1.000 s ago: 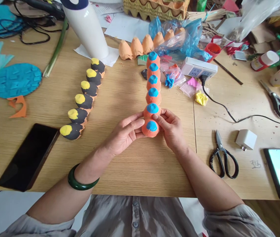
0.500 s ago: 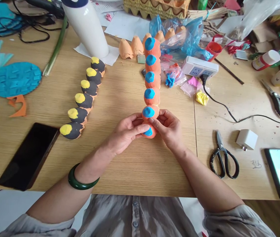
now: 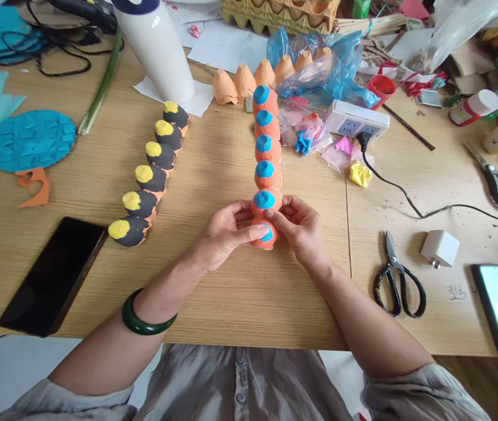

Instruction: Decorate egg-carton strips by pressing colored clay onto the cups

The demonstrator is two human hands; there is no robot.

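Both my hands grip the near end of an orange egg-carton strip (image 3: 268, 151), a row of joined cups each topped with a blue clay cap. My left hand (image 3: 227, 234) holds it from the left, its thumb pressed on the nearest cup by the blue cap. My right hand (image 3: 299, 225) pinches the right side, with its thumb between the two nearest cups. Some fingers are hidden beneath the strip. To the left lies a second egg-carton strip (image 3: 152, 178), covered in black with yellow tips.
An unpainted egg-carton strip (image 3: 245, 80) stands at the back beside a blue plastic bag (image 3: 336, 67). A white bottle (image 3: 161, 55) is at back left. A dark phone (image 3: 51, 275) lies at left; pruning shears (image 3: 396, 280) and a power strip (image 3: 356, 120) are at right.
The far end of the orange strip has tipped down toward me and slightly left, showing more of the unpainted strip behind. Both hands keep their hold in nearly the same place.
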